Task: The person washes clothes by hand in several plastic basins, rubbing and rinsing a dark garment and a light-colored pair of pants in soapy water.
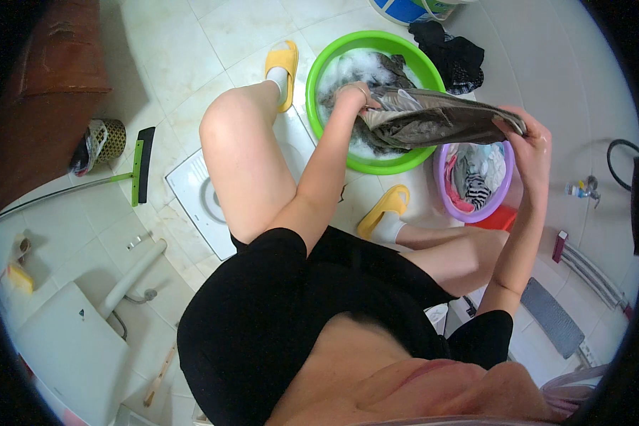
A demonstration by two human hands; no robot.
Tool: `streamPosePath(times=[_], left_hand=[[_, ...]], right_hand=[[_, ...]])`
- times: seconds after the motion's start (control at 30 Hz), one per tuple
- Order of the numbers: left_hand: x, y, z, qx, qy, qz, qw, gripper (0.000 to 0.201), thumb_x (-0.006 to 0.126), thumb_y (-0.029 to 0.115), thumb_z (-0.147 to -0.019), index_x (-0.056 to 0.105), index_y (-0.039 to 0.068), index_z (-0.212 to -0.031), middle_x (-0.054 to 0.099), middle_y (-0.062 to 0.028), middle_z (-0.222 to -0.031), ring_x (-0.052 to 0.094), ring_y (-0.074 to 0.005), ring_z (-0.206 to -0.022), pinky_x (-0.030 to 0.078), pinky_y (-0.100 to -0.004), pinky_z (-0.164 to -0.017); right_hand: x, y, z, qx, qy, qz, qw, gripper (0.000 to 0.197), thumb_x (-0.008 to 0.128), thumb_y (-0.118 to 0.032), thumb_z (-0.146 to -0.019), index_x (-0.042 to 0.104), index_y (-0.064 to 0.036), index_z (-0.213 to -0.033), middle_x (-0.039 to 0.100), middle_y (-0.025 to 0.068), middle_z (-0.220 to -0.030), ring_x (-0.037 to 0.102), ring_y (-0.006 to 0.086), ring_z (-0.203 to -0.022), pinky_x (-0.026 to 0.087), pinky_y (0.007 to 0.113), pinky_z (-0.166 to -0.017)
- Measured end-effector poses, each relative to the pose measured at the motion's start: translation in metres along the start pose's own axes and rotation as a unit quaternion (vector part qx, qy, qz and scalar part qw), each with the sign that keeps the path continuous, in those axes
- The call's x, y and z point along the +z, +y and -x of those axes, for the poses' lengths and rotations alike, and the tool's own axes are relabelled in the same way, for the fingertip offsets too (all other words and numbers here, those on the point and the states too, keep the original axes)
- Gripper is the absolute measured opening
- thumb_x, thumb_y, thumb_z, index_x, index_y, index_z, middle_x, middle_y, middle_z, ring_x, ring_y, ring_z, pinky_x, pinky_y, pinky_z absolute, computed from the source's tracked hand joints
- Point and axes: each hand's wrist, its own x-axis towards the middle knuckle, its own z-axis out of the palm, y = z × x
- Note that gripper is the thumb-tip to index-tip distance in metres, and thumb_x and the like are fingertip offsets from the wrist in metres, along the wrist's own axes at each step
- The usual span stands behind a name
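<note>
A wet grey-brown garment (440,122) is stretched over a green basin (314,106); its exact kind I cannot tell. My left hand (355,97) is closed on its left end, just above the suds. Raised to the right, beyond the basin's rim, my right hand (527,135) grips the garment's other end between thumb and fingers. White foam (358,65) covers much of the basin, and more dark cloth (394,67) lies in it. Some pale lining shows near my left hand.
A purple basin (440,188) of mixed clothes stands beside the green one. Dark clothes (451,57) lie on the floor at the far right, near a bucket (412,8). On the right wall is a tap (583,189). A green-and-black squeegee (143,167) lies at left.
</note>
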Motion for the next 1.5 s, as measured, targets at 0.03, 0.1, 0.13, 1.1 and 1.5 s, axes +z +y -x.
streamPosePath(times=[0.03,0.1,0.13,1.1,1.5], left_hand=[[0.005,-0.005,0.002,-0.010,0.050,0.003,0.999,0.053,0.067,0.050,-0.058,0.062,0.002,-0.081,0.061,-0.0108,-0.087,0.057,-0.0211,-0.085,0.044,-0.0320,-0.075],[0.025,0.005,-0.009,-0.005,0.099,-0.044,0.994,0.078,0.070,0.054,-0.049,0.052,0.002,-0.105,0.051,-0.0155,-0.111,0.052,-0.0250,-0.100,0.041,-0.0319,-0.084],[0.036,-0.011,-0.015,-0.017,0.106,-0.047,0.993,0.078,0.070,0.054,-0.049,0.052,0.002,-0.105,0.051,-0.0155,-0.111,0.052,-0.0250,-0.100,0.041,-0.0319,-0.084],[0.159,-0.018,-0.008,0.211,-0.168,0.886,0.378,0.039,0.040,0.026,-0.083,0.045,0.001,-0.112,0.048,-0.0132,-0.114,0.045,-0.0262,-0.107,0.031,-0.0378,-0.096],[0.044,-0.016,-0.016,0.127,0.175,0.689,0.692,0.026,0.067,0.020,-0.068,0.056,0.004,-0.085,0.059,-0.0124,-0.081,0.057,-0.0216,-0.060,0.049,-0.0361,-0.051]], right_hand=[[-0.004,-0.001,0.006,-0.043,0.000,0.003,0.999,0.014,0.055,0.003,-0.071,0.058,0.0030,-0.085,0.058,0.0035,-0.074,0.051,0.0077,-0.070,0.041,0.020,-0.064],[-0.011,0.004,0.021,-0.075,0.014,-0.011,0.997,0.018,0.051,0.008,-0.071,0.059,0.0025,-0.086,0.058,0.0045,-0.080,0.052,0.0088,-0.075,0.041,0.020,-0.068],[-0.005,0.005,0.022,-0.082,0.011,-0.023,0.996,0.018,0.051,0.008,-0.071,0.059,0.0025,-0.086,0.058,0.0045,-0.080,0.052,0.0088,-0.075,0.041,0.020,-0.068],[-0.035,0.107,0.001,0.018,0.290,-0.185,0.939,0.019,0.061,-0.005,-0.071,0.060,0.0037,-0.089,0.060,0.0034,-0.081,0.052,0.0079,-0.072,0.041,0.019,-0.065],[-0.029,0.110,-0.024,-0.009,0.283,-0.183,0.942,0.027,0.064,-0.008,-0.067,0.060,0.0022,-0.092,0.061,0.0046,-0.081,0.053,0.0090,-0.070,0.042,0.021,-0.064]])
